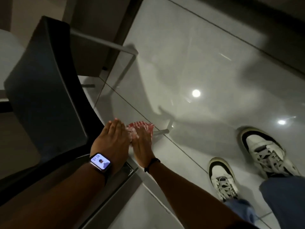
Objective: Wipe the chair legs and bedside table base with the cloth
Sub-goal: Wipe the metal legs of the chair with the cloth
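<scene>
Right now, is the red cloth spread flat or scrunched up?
Scrunched up: the cloth bunches between the left hand and right hand.

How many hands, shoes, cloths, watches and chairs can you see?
Hands: 2, left hand and right hand
Shoes: 2, near shoe and far shoe
Cloths: 1, red-and-white cloth
Watches: 1, watch
Chairs: 1, dark chair
Total: 7

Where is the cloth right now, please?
In the head view, the cloth is low at centre, pressed between the left hand and right hand, beside the chair and its metal leg.
</scene>
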`<action>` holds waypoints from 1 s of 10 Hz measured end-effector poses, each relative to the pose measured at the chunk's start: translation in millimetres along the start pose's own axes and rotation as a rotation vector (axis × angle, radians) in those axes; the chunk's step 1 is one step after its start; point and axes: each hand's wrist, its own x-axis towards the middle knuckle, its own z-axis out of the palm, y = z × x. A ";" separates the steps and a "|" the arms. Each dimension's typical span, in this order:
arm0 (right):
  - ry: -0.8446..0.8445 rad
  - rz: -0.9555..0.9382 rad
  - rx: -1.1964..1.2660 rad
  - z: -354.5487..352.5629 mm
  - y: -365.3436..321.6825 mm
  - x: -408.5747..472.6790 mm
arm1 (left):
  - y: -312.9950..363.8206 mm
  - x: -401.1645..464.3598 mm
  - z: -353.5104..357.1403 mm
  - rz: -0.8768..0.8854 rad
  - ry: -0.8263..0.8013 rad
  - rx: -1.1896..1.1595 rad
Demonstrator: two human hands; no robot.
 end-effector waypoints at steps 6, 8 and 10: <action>0.117 0.000 0.161 26.3 33.9 8.2 | -5.8 4.3 27.5 0.077 0.276 0.074; 0.157 -0.113 0.141 24.8 33.0 12.9 | 1.2 0.4 15.0 0.062 0.102 0.105; 0.209 0.151 -0.079 -8.6 133.7 57.8 | 9.3 13.2 31.6 0.081 0.256 0.007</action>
